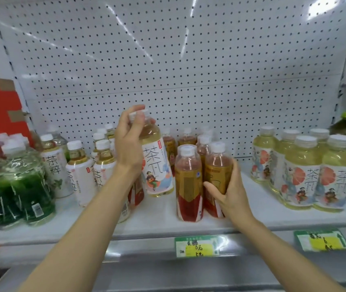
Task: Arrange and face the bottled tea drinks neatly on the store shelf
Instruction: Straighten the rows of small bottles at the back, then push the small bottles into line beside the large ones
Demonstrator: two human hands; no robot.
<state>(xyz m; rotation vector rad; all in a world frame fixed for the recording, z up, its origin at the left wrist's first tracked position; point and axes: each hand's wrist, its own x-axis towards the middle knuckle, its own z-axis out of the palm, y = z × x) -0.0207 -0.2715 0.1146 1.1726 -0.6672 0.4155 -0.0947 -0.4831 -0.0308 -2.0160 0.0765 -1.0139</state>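
White pegboard backs a white store shelf [262, 211] across mid-frame. Left hand [128, 142], centre frame, curls round the neck of a pale tea bottle [157, 163] with a white illustrated label, thumb beside the cap; whether its base touches the shelf is unclear. Right hand [230, 192], lower centre-right, grips an amber bottle [217, 171] with a gold-and-red label, just beside a matching bottle [189, 184]. At right stands a shrink-wrapped pack of pale bottles [307, 171]; at left, green bottles [20, 190]. Price tags [197, 246] line the shelf edge.
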